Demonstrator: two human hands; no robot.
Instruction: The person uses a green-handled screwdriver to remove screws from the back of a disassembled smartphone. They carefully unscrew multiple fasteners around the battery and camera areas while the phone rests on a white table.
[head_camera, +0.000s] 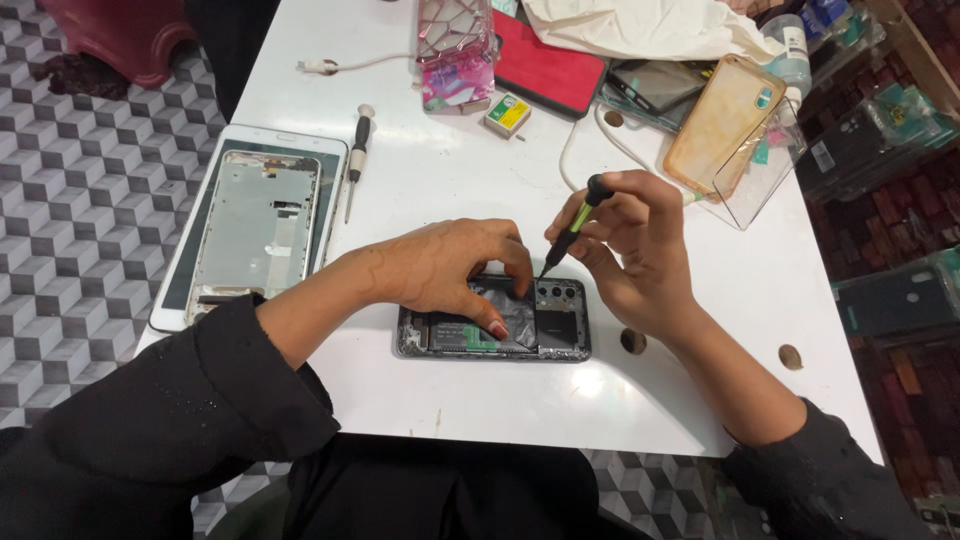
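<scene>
Opened phone (495, 335): lies back-off mid-worktop (420, 190), innards bared; your left hand (450, 268) presses fingertips down on it. Screwdriver (572, 225): pinched in your right hand (630, 250), tip at the camera block, so by my reading unscrewing is under way. Removed frame (255, 225) sits left, spare screwdriver (357, 150) beside it.

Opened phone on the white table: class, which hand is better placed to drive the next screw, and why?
Right. The right hand holds the screwdriver with its tip down by the camera end of the opened phone. The left hand has no tool; its fingers press on the phone, steadying it.
</scene>
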